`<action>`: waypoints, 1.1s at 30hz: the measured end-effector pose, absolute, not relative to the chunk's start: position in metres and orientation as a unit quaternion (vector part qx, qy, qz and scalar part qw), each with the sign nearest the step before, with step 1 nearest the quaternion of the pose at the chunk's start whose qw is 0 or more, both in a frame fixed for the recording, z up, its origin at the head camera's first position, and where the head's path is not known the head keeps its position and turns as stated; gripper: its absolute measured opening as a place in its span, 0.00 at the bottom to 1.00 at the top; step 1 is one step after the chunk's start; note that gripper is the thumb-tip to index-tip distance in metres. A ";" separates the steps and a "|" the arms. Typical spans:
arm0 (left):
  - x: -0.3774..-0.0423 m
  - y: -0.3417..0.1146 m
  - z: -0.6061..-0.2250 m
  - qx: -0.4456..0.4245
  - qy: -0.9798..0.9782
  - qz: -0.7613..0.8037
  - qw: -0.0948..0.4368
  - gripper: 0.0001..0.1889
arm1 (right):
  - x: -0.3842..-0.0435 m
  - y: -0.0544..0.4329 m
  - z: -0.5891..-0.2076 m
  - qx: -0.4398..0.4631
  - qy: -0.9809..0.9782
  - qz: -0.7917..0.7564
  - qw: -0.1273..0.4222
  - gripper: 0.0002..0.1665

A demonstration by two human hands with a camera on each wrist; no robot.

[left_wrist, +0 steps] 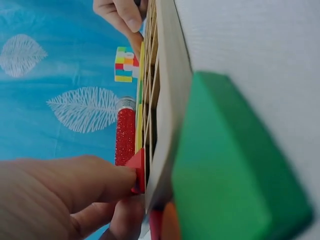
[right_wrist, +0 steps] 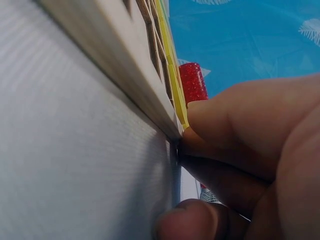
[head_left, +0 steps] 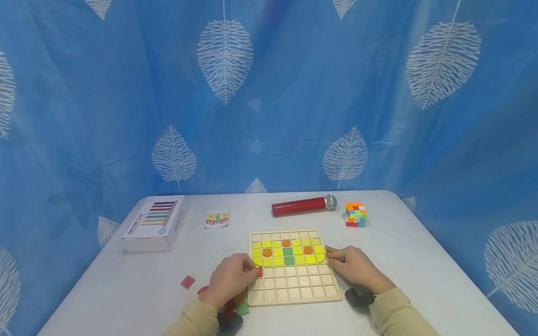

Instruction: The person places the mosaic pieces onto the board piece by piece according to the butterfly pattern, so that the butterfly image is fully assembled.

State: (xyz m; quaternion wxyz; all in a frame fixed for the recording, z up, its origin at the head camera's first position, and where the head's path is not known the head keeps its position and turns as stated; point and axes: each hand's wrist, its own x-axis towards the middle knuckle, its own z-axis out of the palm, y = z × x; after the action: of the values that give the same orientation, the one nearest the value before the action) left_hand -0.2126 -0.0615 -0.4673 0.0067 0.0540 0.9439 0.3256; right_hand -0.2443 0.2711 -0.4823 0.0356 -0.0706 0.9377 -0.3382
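Note:
My left hand pinches a red tile between thumb and finger at the left edge of the wooden grid board. Set into the board's upper rows are yellow tiles, orange round pieces and green tiles. My right hand holds the board's right edge, thumb beside a yellow piece. Beneath my left wrist lie loose pieces, partly hidden, among them a green block. A single red tile lies apart on the left.
Behind the board are a pattern card, a red microphone and a colour puzzle cube. A white box stands back left on the white table. A blue leaf-print curtain hangs behind.

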 end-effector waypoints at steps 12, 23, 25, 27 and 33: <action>-0.213 -0.061 -0.466 0.051 0.946 0.321 -0.001 0.05 | -0.243 0.270 -0.481 -0.071 0.935 -0.345 0.038 0.20; -0.212 -0.107 -0.446 -0.022 0.932 0.361 -0.030 0.10 | -0.242 0.270 -0.480 -0.072 0.937 -0.340 0.042 0.21; -0.211 -0.121 -0.443 -0.039 0.927 0.372 -0.026 0.11 | -0.242 0.271 -0.480 -0.071 0.938 -0.338 0.041 0.21; -0.211 -0.131 -0.442 -0.046 0.928 0.369 -0.016 0.12 | -0.241 0.271 -0.479 -0.071 0.938 -0.337 0.041 0.21; -0.210 -0.142 -0.448 -0.051 0.932 0.358 0.032 0.16 | -0.241 0.270 -0.478 -0.073 0.938 -0.336 0.041 0.21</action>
State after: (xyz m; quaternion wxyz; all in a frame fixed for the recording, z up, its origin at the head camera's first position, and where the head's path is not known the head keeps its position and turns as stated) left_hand -0.2099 -0.1420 -0.4478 0.0317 -0.0510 0.9316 0.3584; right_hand -0.2414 0.2702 -0.4784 0.0412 -0.0735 0.9382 -0.3358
